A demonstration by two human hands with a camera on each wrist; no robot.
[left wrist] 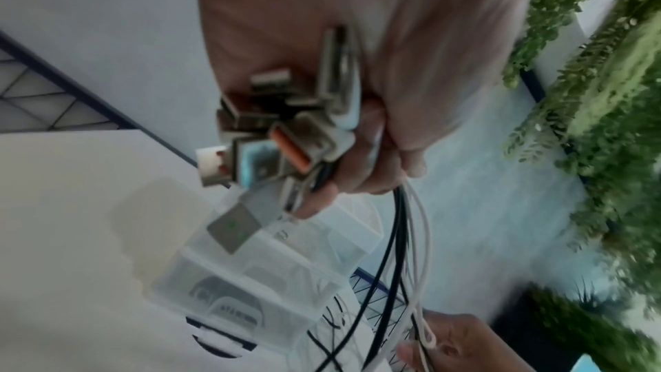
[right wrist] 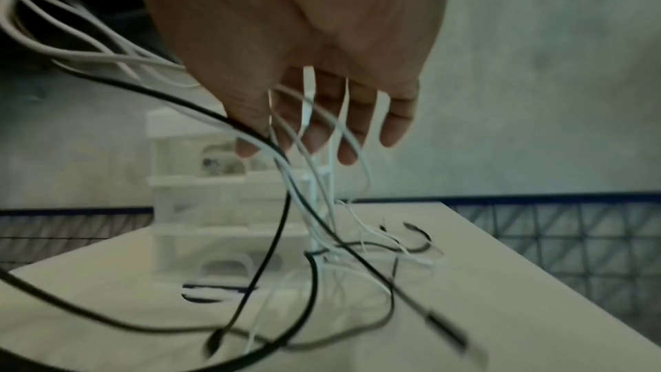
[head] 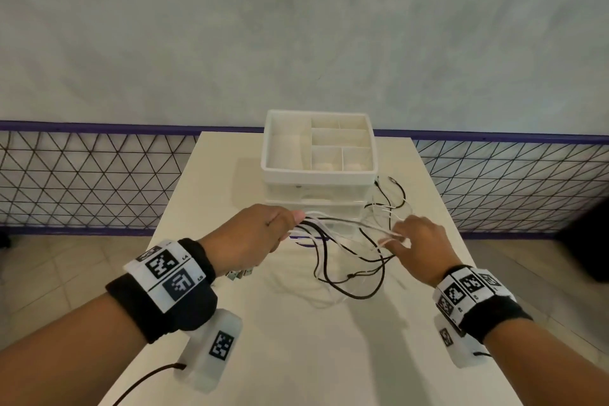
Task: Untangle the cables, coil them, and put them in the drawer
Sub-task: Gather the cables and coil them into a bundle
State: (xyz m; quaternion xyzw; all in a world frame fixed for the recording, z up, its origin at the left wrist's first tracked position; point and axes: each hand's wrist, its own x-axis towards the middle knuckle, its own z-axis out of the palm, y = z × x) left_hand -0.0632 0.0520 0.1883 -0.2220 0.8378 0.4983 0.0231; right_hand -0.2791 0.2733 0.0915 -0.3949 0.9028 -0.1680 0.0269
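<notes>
1. A pale, smooth rectangular table [head: 296, 339] runs away from the viewer toward a grey wall. Its left and right edges drop to a tiled floor, with dark wire-mesh fencing [head: 82, 175] beyond on both sides.
2. A white plastic drawer unit [head: 318, 171] stands at the far end of the table. Its top is an open tray split into compartments, with translucent drawers stacked below.
3. The left hand [head: 250, 234] is raised over the middle of the table, fist curled tight around a bundle of cables [head: 346, 250]. The left wrist view shows a cluster of USB plugs [left wrist: 272, 135] sticking out of the fist.
4. The right hand [head: 418, 241] hovers well apart from the left, fingers spread and relaxed, thin white cables threaded between its fingers [right wrist: 393, 120].
5. Black and white cables stretch between the 2 hands. Their loose loops sag onto the table just in front of the drawer unit.
</notes>
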